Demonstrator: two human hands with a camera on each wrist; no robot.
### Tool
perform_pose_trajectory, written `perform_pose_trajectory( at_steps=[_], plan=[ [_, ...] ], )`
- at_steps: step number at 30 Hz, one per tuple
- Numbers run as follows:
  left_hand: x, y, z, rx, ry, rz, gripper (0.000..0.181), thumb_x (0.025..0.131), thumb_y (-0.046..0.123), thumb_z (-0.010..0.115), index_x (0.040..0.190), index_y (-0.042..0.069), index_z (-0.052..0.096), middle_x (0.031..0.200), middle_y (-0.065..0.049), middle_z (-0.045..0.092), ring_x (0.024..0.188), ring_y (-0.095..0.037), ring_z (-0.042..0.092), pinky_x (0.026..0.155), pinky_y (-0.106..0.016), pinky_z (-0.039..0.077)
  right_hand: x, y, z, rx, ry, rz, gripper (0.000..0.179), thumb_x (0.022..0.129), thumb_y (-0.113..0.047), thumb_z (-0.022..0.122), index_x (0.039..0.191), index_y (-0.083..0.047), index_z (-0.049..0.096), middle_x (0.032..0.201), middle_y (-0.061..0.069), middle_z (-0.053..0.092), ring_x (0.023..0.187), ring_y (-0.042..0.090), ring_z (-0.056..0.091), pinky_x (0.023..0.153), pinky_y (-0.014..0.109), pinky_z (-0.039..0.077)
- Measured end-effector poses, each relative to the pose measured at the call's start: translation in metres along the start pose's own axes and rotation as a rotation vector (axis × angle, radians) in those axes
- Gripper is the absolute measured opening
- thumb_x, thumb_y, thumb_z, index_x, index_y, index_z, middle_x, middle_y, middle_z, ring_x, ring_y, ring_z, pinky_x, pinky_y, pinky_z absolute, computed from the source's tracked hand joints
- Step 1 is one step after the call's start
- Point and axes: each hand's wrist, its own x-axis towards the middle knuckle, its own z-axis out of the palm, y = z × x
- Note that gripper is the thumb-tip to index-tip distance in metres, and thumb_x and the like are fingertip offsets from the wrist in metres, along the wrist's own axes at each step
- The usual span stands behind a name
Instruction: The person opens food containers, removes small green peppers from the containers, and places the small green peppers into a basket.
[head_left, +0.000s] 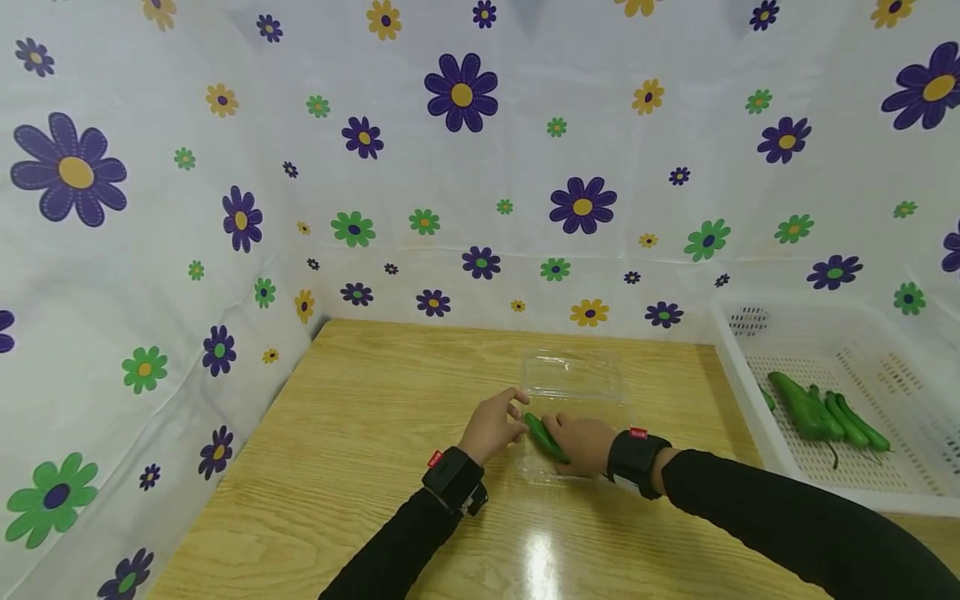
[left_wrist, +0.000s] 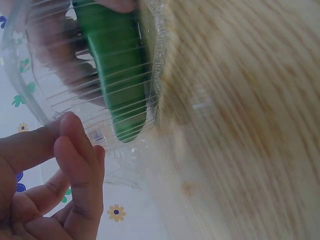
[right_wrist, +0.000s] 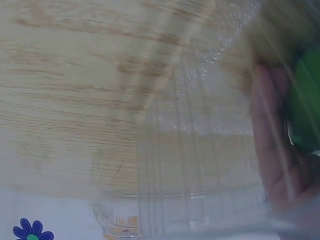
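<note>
A clear plastic box point(head_left: 537, 477) with thin ribbed walls lies on the table, its hinged lid point(head_left: 572, 377) folded back on the far side. Inside the box is a long green pepper point(head_left: 546, 439), which my right hand point(head_left: 587, 443) holds from the right side. The left wrist view shows the pepper point(left_wrist: 117, 75) through the ribbed wall, low in the box. My left hand point(head_left: 492, 427) pinches the box's left rim between thumb and fingers. In the right wrist view, the right hand point(right_wrist: 272, 140) is partly blurred behind the plastic, beside the pepper point(right_wrist: 307, 100).
On the right stands a white perforated plastic basket point(head_left: 750, 408) with several green peppers point(head_left: 806, 408) in it. The wood-grain table point(head_left: 360, 433) meets a white flower-print cloth point(head_left: 420, 167) at the back and left.
</note>
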Motion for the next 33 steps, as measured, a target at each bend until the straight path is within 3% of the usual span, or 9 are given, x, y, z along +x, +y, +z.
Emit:
perform_pose_trajectory(
  at_steps=[15, 27, 33],
  plan=[
    [0.002, 0.001, 0.0, 0.0, 0.009, -0.008, 0.037, 0.085, 0.0, 0.065, 0.12, 0.005, 0.057, 0.092, -0.012, 0.059, 0.064, -0.017, 0.061, 0.055, -0.026, 0.044, -0.001, 0.0, -0.002, 0.032, -0.009, 0.018, 0.06, 0.082, -0.026, 0.072, 0.127, -0.001, 0.041, 0.091, 0.008, 0.051, 0.06, 0.012, 0.045, 0.052, 0.026, 0.039],
    [0.0, 0.002, 0.0, -0.003, 0.012, 0.003, 0.037, 0.085, 0.0, 0.066, 0.12, 0.005, 0.057, 0.091, -0.011, 0.06, 0.063, -0.018, 0.06, 0.054, -0.025, 0.044, -0.004, 0.004, 0.005, 0.042, 0.054, 0.012, 0.046, 0.075, -0.021, 0.075, 0.106, -0.003, 0.045, 0.084, 0.004, 0.044, 0.057, 0.011, 0.042, 0.049, 0.027, 0.037],
    [0.0, 0.001, -0.001, -0.005, 0.013, 0.007, 0.037, 0.085, 0.0, 0.066, 0.12, 0.004, 0.057, 0.091, -0.011, 0.06, 0.063, -0.018, 0.061, 0.053, -0.024, 0.043, -0.005, 0.003, 0.005, 0.042, 0.061, 0.009, 0.041, 0.079, -0.022, 0.072, 0.103, -0.004, 0.044, 0.08, 0.002, 0.042, 0.055, 0.01, 0.04, 0.048, 0.026, 0.033]
  ],
)
